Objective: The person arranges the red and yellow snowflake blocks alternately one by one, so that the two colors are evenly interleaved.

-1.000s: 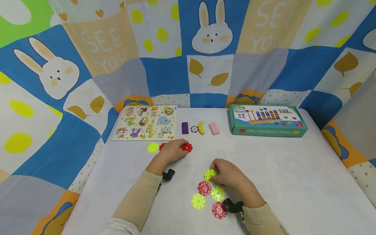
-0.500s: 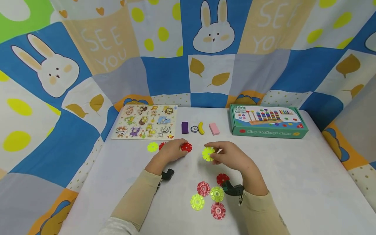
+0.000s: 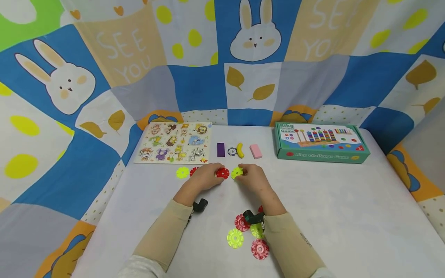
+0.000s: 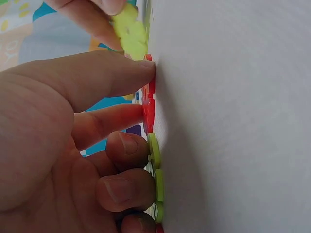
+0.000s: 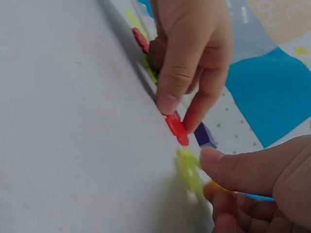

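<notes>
My left hand [image 3: 205, 179] rests at the right end of a row of flower-shaped notched plastic discs, thumb and index finger around a red disc [image 3: 223, 173] on the white table. Its palm hides part of that row; a yellow-green disc [image 3: 182, 172] and a partly covered red disc [image 3: 194, 170] show at the left. From the right, my right hand [image 3: 255, 181] pinches another yellow-green disc [image 3: 236, 172] by its edge. In the right wrist view this yellow-green disc [image 5: 188, 170] stands tilted just beside the red disc [image 5: 176, 128].
Loose red and yellow-green discs [image 3: 235, 238] lie near my right forearm, which covers some. Behind the row are an animal puzzle board [image 3: 174, 143], a purple block [image 3: 220, 150], a poker chip [image 3: 232, 151], a toy banana [image 3: 240, 150], a pink block [image 3: 255, 151] and a green game box [image 3: 323, 155].
My right hand has picked up the yellow-green disc from the loose group and carried it forward and left to the red one. My left hand has stayed at the row.
</notes>
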A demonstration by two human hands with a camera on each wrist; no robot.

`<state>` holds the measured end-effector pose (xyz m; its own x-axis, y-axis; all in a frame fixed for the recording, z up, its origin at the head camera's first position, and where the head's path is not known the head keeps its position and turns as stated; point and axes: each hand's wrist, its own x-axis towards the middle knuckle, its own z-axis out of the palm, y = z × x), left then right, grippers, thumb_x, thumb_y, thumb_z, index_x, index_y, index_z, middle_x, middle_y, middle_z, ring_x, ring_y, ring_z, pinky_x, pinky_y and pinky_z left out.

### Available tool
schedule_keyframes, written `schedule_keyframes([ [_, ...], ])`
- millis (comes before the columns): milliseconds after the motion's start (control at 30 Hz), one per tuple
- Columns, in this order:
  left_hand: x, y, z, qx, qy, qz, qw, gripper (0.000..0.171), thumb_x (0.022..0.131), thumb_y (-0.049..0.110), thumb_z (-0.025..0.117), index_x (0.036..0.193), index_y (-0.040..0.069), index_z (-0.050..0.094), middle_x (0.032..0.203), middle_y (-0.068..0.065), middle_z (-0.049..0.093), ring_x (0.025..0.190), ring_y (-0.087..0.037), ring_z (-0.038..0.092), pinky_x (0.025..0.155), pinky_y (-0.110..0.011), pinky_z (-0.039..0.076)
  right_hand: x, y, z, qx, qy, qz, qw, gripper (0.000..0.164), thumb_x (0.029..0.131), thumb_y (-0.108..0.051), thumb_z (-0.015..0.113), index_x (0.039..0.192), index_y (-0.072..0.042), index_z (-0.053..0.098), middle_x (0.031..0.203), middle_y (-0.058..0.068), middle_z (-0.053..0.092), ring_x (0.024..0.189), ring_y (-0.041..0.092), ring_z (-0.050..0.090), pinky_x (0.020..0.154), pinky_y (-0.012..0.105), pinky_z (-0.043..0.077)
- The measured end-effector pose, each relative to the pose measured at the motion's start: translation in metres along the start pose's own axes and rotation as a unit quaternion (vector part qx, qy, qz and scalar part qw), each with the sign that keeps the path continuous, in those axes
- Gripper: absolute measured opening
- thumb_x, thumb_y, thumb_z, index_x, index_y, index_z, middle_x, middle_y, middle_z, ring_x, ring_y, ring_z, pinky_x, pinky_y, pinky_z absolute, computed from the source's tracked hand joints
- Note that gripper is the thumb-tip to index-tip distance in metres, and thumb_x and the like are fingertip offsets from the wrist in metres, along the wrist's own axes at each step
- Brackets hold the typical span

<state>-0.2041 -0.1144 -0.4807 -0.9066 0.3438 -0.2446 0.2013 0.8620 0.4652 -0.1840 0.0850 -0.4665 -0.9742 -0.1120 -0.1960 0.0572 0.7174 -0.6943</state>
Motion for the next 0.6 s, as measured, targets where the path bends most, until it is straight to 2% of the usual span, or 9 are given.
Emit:
schedule_keyframes([
  [233, -0.004, 0.003, 0.0, 0.0, -0.005, -0.008, 1.0, 0.054, 0.086, 0.034, 0.067, 0.136, 0.022, 0.051, 0.135, 0.0, 0.052, 0.122, -0.021, 0.047, 0.101, -0.043, 0.038, -0.001, 0.005, 0.002, -0.057, 0.021, -0.008, 0.998, 0.047, 0.076, -0.022, 0.08, 0.119, -0.01, 0.065, 0.098, 0.008, 0.054, 0.087, 0.022, 0.051, 0.077, 0.035, 0.047],
  [433, -0.004, 0.004, 0.0, 0.015, -0.003, -0.005, 0.9999, 0.053, 0.086, 0.033, 0.067, 0.136, 0.02, 0.052, 0.133, -0.002, 0.054, 0.12, -0.022, 0.049, 0.1, -0.043, 0.039, 0.002, 0.013, 0.006, -0.066, 0.034, -0.017, 0.997, 0.039, 0.078, -0.023, 0.078, 0.113, -0.008, 0.068, 0.087, 0.006, 0.052, 0.078, 0.02, 0.047, 0.065, 0.032, 0.041],
  [600, -0.001, 0.01, -0.002, 0.036, 0.009, 0.009, 0.9993, 0.053, 0.086, 0.033, 0.067, 0.136, 0.019, 0.052, 0.13, -0.001, 0.056, 0.117, -0.02, 0.051, 0.099, -0.04, 0.04, 0.002, 0.013, 0.006, -0.065, 0.042, -0.015, 0.997, 0.04, 0.078, -0.022, 0.078, 0.115, -0.008, 0.067, 0.086, 0.006, 0.052, 0.077, 0.02, 0.047, 0.064, 0.032, 0.041],
])
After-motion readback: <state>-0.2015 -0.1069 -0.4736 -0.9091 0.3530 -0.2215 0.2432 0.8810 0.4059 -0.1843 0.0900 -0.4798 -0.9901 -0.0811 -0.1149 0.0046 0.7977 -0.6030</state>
